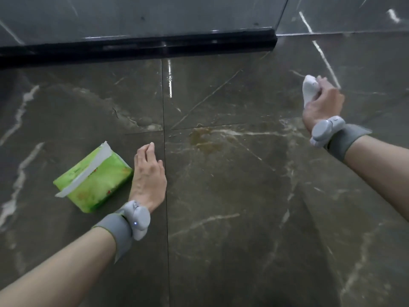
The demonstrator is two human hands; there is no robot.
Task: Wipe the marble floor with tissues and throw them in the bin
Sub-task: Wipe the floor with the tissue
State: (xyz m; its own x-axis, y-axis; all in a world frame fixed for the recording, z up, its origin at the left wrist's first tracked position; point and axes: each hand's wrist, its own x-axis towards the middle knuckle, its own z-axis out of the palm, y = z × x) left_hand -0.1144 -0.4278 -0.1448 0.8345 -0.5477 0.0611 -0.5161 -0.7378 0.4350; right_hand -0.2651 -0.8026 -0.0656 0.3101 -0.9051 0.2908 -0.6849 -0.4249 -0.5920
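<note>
tissue (309,89): soft, light wad; we keep it bunched in right hand (323,103), fingers curled round it
left hand (149,171): flat, relaxed, holds nothing (beside tissue pack (95,177))
stain (202,138): unwiped, between hands

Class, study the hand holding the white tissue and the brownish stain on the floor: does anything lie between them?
Nothing visible does. Only bare marble floor separates the tissue in the right hand from the stain; the left hand and green tissue pack lie on the stain's other side.
</note>
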